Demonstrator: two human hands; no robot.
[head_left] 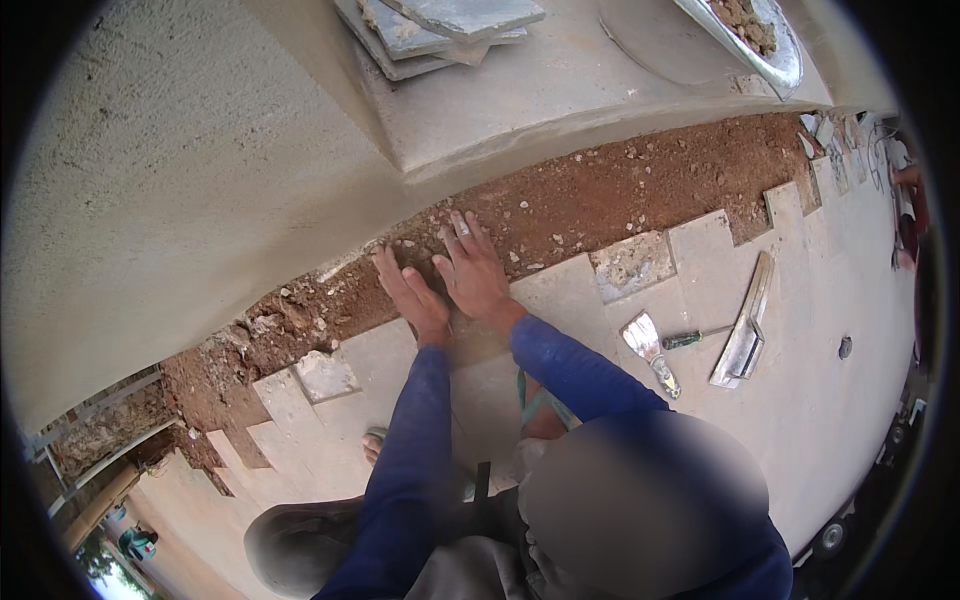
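Note:
Both my hands are on a strip of reddish-brown soil [600, 185] that runs between the wall's base and the stepped edge of the pale paving slabs [550, 297]. My left hand [413, 300] lies on the soil near the wall, fingers stretched and slightly apart. Just right of it, my right hand [477, 268] rests with its fingers spread, a ring on one of them. No tool shows in either hand. Small stones and crumbs of soil lie around the fingertips. What is under the palms is hidden.
Right of me lie a scraper [645, 338], a green-handled screwdriver [686, 340] and a long metal trowel [744, 340]. Stacked grey slabs [420, 35] sit on the ledge beyond the soil, with a metal container [785, 62] of soil farther right. A plastered wall [180, 170] rises at left.

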